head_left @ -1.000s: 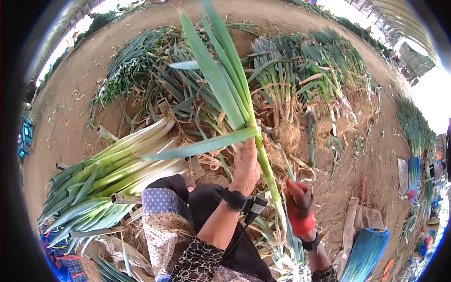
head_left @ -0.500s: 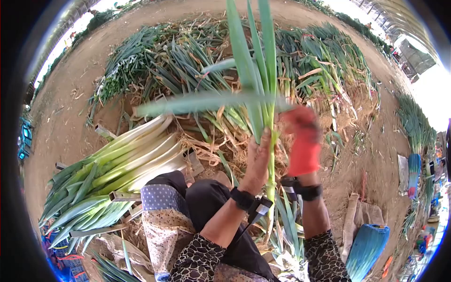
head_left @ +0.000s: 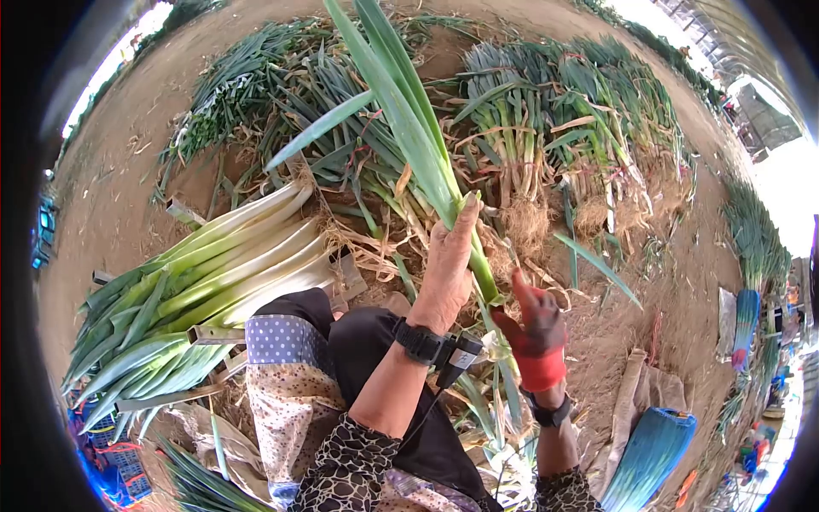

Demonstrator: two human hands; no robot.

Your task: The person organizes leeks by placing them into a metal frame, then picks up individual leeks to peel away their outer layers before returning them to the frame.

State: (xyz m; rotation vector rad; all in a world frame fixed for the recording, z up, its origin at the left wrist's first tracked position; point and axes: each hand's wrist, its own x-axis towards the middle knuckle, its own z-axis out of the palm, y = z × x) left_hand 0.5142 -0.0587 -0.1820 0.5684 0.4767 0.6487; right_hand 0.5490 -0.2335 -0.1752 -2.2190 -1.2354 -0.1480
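Note:
My left hand (head_left: 450, 269), bare, is wrapped round the stem of a large green onion (head_left: 413, 145) whose long leaves point up and to the left. My right hand (head_left: 535, 328), in a red and dark glove, is beside the lower stem with its thumb and fingers apart. Whether it touches the stem I cannot tell. A loose green leaf (head_left: 604, 270) shows to the right of that hand. Left of my knees, a pile of trimmed onions (head_left: 230, 273) with white stems rests on a metal frame (head_left: 213, 334).
Tied bundles of untrimmed onions (head_left: 512, 128) lie ahead on the soil, beside a heap of leafy onions (head_left: 247, 94). A blue-wrapped bundle (head_left: 653, 452) is at the lower right. Blue crates (head_left: 119, 469) stand at the lower left.
The held onion has tilted left. A leaf that lay across it is gone from there, and a loose leaf now shows at the right. My right hand has moved down and its fingers have spread.

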